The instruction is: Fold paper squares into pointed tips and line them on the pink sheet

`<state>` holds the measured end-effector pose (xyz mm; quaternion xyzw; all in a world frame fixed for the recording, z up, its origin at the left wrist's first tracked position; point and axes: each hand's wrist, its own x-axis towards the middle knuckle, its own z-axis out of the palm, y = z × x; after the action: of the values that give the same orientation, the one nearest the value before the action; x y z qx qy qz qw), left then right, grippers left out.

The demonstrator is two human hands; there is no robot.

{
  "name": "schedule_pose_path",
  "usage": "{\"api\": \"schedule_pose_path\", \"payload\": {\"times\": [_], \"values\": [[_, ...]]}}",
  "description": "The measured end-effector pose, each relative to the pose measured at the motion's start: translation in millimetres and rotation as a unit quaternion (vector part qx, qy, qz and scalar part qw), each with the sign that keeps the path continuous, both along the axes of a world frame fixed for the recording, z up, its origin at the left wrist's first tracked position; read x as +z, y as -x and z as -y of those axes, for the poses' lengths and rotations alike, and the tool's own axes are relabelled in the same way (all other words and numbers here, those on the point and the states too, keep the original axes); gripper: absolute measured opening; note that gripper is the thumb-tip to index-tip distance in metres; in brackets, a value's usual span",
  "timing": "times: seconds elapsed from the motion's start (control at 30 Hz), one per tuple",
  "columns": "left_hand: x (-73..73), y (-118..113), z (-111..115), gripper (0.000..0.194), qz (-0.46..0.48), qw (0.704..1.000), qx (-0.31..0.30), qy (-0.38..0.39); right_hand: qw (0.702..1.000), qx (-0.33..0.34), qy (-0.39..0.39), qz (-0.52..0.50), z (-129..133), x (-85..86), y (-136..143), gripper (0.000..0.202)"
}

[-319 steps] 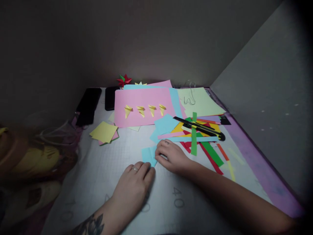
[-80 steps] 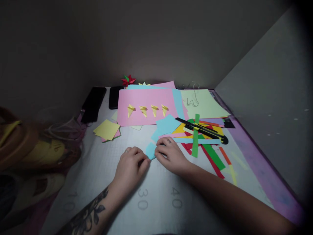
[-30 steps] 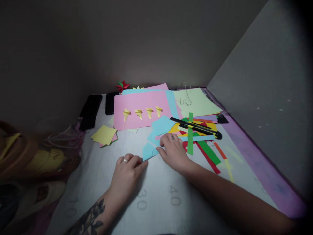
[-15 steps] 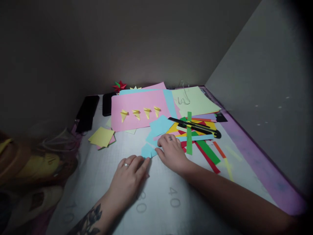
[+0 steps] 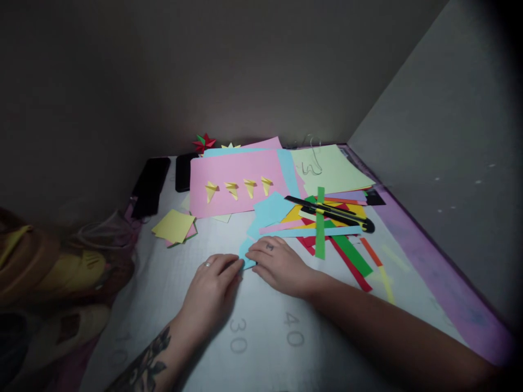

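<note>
A small piece of light blue paper (image 5: 244, 251) lies on the table between my hands, partly hidden by the fingers. My left hand (image 5: 216, 283) pinches its lower left edge, fingers pressed together. From the right, my right hand (image 5: 281, 267) presses its closed fingers on the paper's right side. Just beyond is more blue paper (image 5: 272, 209). Four-pointed detail is not clear on the paper itself, only a flat face with a corner showing. Several folded yellow paper pieces (image 5: 250, 188) stand in a row on a pink sheet (image 5: 232, 163) farther back.
Cutter knives (image 5: 335, 212) lie over coloured paper strips (image 5: 321, 239) at the right. Yellow squares (image 5: 175, 226) are stacked at the left, near a black phone (image 5: 151, 179). A red paper star (image 5: 204, 142) and pale green sheets (image 5: 335, 169) are by the wall.
My right hand has come down and left over the blue paper, covering more of it. My left fingers have drawn together at its edge. The view has shifted slightly.
</note>
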<state>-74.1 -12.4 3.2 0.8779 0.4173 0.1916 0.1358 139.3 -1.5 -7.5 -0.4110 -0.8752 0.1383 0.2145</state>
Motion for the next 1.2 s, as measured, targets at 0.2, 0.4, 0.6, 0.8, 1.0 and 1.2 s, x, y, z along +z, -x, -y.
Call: {"api": "schedule_pose_path", "payload": {"times": [0.2, 0.4, 0.6, 0.8, 1.0, 1.2], "values": [[-3.7, 0.2, -4.1, 0.028, 0.081, 0.996, 0.029, 0.012, 1.000, -0.010, 0.000, 0.001, -2.2, -0.1, 1.7, 0.018], [-6.3, -7.4, -15.8, 0.018, 0.124, 0.991, 0.043, 0.002, 0.997, -0.028, 0.004, -0.071, -5.4, -1.0, 3.3, 0.016], [6.3, -10.3, -13.2, 0.010, 0.246, 0.958, 0.066, 0.129, 0.959, -0.011, 0.070, -0.274, -2.6, 7.9, 4.8, 0.018], [10.8, -11.5, -4.4, 0.014, 0.243, 0.941, 0.088, 0.217, 0.920, -0.023, 0.175, -0.349, 2.2, 15.2, 8.4, 0.030], [16.0, -12.5, -3.5, 0.015, 0.233, 0.942, 0.090, 0.223, 0.934, -0.038, 0.144, -0.326, 4.2, 10.9, 11.8, 0.010], [17.2, -12.8, -3.3, 0.013, 0.260, 0.924, 0.100, 0.262, 0.959, -0.039, 0.021, -0.279, 8.4, 10.7, 14.4, 0.014]]}}
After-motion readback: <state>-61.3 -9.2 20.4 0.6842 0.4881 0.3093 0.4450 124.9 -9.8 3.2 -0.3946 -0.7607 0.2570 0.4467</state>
